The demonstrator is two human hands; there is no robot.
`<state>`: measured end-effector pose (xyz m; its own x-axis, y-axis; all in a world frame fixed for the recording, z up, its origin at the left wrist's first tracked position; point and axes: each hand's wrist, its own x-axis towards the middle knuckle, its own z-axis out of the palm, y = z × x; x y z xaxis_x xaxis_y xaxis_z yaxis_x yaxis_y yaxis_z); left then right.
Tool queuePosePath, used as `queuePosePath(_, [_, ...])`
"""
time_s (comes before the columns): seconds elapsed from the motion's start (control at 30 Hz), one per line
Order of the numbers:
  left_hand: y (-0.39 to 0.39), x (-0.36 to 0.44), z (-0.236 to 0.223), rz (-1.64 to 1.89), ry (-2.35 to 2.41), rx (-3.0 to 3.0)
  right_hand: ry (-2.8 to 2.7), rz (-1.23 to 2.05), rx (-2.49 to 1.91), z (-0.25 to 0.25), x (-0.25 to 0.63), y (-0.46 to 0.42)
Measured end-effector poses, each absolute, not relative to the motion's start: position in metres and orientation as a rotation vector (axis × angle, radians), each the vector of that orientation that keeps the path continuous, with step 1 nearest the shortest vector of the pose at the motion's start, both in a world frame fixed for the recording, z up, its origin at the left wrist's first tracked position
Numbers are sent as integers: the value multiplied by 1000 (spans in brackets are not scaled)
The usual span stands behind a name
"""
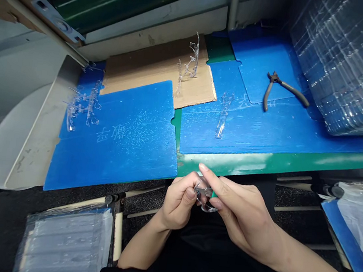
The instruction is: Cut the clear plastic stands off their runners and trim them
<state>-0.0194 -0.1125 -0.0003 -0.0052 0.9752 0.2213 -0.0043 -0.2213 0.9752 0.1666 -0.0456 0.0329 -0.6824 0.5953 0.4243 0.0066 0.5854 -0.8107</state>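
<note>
My left hand (pixel 179 201) is closed around a clear plastic part (pixel 208 208), whose curved end shows between my hands. My right hand (pixel 244 215) grips a small knife (pixel 207 192) with a short grey metal blade and a bit of green handle; most of the handle is hidden in my fingers. The blade lies against the clear part, and my right index finger stretches out above it. Both hands are close together in front of the bench's near edge. Beyond them, another clear plastic piece (pixel 223 114) lies on the blue sheet (pixel 267 132).
Grey-handled nippers (pixel 275 79) lie open at the back right, beside tall stacked clear trays (pixel 350 63). Clear plastic sprues (pixel 83 105) sit on the left blue sheet (pixel 134 148); another sprue (pixel 189 65) stands on cardboard (pixel 136 70). A bagged tray (pixel 67 241) is below left.
</note>
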Motion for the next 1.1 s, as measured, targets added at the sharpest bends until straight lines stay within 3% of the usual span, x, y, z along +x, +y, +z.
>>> queuePosePath(0.73, [-109,-8,3,1494,918,1319,-1843,1092,-917,24,149,-55])
queuePosePath(0.9, [-94,-3,23,1757,989,887,-1610,1210,-1073,19,153,-46])
queuePosePath(1.1, [-79,-20,40,1811,1215,782,-1500,1499,-1160,12,160,-44])
